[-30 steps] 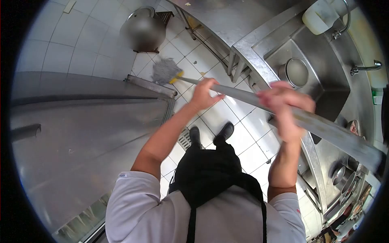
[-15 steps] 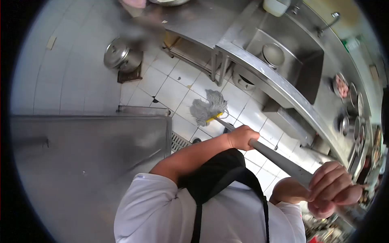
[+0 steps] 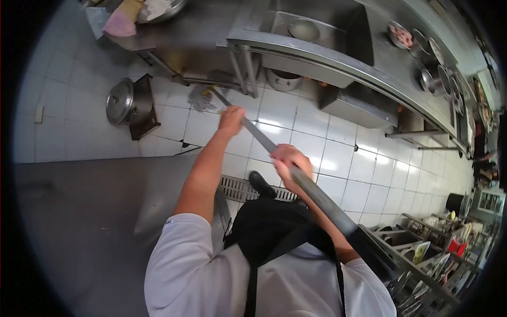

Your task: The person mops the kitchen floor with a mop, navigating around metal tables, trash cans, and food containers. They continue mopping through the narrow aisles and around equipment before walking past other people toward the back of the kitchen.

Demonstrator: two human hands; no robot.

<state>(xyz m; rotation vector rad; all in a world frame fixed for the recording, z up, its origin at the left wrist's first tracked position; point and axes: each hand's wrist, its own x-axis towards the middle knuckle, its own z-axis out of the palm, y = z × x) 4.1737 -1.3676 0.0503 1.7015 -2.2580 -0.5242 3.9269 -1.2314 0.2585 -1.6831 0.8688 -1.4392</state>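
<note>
A long grey mop handle point(image 3: 259, 137) runs diagonally from the upper left to the lower right, with a black grip at its near end. My left hand point(image 3: 231, 120) is wrapped round the handle's lower part, near the mop head. Further up the handle, my right hand point(image 3: 291, 162) is closed around it. The grey mop head point(image 3: 201, 99) with its yellow clamp rests on the white tiled floor point(image 3: 277, 110), close to the legs of the steel counter and partly at its underside.
A lidded steel pot point(image 3: 121, 101) sits on a low stand at the left. Steel counters with a sink point(image 3: 322, 21) line the top. A metal surface point(image 3: 100, 211) fills the lower left. A floor drain point(image 3: 236, 189) lies by my shoe. Utensil racks stand lower right.
The mop head has moved away from me, toward the counter's underside. Both arms have stretched forward, and the hand high on the handle has come down toward the middle. The view has shifted.
</note>
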